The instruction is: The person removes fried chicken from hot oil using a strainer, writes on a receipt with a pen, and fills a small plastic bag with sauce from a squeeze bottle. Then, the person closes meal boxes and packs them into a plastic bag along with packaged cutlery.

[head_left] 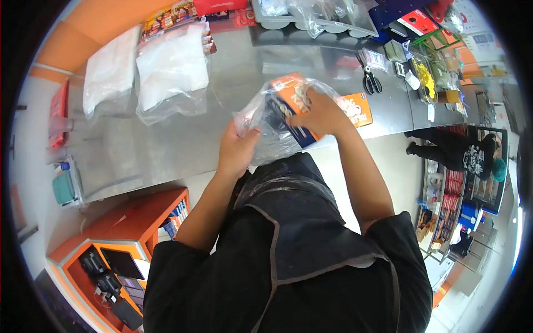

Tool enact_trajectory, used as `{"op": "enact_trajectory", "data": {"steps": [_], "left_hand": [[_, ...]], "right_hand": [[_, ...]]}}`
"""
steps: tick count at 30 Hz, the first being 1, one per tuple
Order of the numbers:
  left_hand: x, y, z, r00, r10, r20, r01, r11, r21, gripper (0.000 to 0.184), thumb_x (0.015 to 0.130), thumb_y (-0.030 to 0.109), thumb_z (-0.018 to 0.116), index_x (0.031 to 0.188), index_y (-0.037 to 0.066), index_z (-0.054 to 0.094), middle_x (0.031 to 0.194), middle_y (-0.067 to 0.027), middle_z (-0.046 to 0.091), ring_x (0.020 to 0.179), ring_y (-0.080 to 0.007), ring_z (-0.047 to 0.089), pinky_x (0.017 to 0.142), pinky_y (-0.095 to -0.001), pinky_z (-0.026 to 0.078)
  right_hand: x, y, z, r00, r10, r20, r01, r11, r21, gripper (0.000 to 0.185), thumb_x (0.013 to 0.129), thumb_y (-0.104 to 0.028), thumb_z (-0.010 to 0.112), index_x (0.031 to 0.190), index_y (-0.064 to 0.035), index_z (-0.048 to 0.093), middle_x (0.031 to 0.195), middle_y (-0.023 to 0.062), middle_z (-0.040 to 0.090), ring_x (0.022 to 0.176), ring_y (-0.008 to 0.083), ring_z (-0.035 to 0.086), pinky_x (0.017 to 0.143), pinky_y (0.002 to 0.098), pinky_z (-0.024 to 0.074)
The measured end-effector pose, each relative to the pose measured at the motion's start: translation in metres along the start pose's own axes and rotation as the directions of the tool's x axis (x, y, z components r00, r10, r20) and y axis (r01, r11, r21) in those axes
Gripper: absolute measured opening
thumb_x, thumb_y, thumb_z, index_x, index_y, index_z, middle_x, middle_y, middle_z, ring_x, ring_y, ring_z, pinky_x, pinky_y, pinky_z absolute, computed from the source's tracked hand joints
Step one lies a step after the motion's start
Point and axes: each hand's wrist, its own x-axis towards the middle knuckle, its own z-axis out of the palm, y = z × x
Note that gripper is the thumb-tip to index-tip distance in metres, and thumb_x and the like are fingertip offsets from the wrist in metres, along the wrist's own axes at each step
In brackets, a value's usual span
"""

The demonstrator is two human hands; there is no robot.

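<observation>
My right hand (pixel 327 115) grips an orange and dark blue printed box (pixel 290 93), tilted over the front part of the steel counter. A clear plastic bag (pixel 270 145) spreads around and below the box; I cannot tell how much of the box lies inside it. The bag's left edge is pinched between the thumb and fingers of my left hand (pixel 237 147). Just right of my right hand, a second orange box (pixel 358 109) with white lettering rests on the counter, partly hidden by that hand.
The steel counter (pixel 166 150) holds stacks of white bags (pixel 172 66) at the left. Black-handled scissors (pixel 371 80) lie at the right, near a container of yellow pieces (pixel 425 80). A grey tray (pixel 333 25) stands at the back. Another person (pixel 466 152) stands far right.
</observation>
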Motion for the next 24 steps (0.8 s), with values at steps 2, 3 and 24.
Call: {"op": "enact_trajectory", "data": {"steps": [2,3,24], "left_hand": [[-0.002,-0.013,-0.001,0.996,-0.076,0.037,0.078,0.996,-0.047,0.033,0.093,0.011,0.062,0.124,0.004,0.053,0.096,-0.0014,0.06,0.078,-0.0064,0.053,0.067,-0.0247,0.043],[-0.003,-0.017,-0.002,0.987,-0.146,0.071,0.152,0.985,-0.085,0.033,0.093,0.012,0.062,0.124,0.004,0.053,0.099,-0.0021,0.061,0.078,-0.0061,0.052,0.068,-0.0248,0.043],[0.03,0.032,-0.004,0.962,-0.176,-0.208,0.124,0.962,-0.243,0.033,0.097,0.029,0.058,0.123,0.009,0.063,0.076,0.0065,0.044,0.064,-0.0023,0.042,0.052,-0.0189,0.034]], "right_hand": [[0.022,0.005,0.015,0.997,0.059,-0.041,-0.061,0.997,-0.051,0.092,0.061,-0.048,0.08,0.132,0.0036,0.053,0.116,0.0279,0.064,0.109,0.0386,0.062,0.095,0.0399,0.0479],[0.033,0.009,0.022,0.991,0.108,-0.083,-0.116,0.989,-0.095,0.09,0.061,-0.051,0.078,0.129,0.003,0.056,0.117,0.0283,0.063,0.111,0.0393,0.062,0.096,0.0413,0.0481],[0.046,-0.016,0.043,0.743,-0.566,0.358,0.67,0.627,-0.398,0.106,0.054,-0.018,0.088,0.148,-0.0306,0.039,0.14,0.0148,0.044,0.135,0.0341,0.037,0.115,0.0575,0.0223]]}}
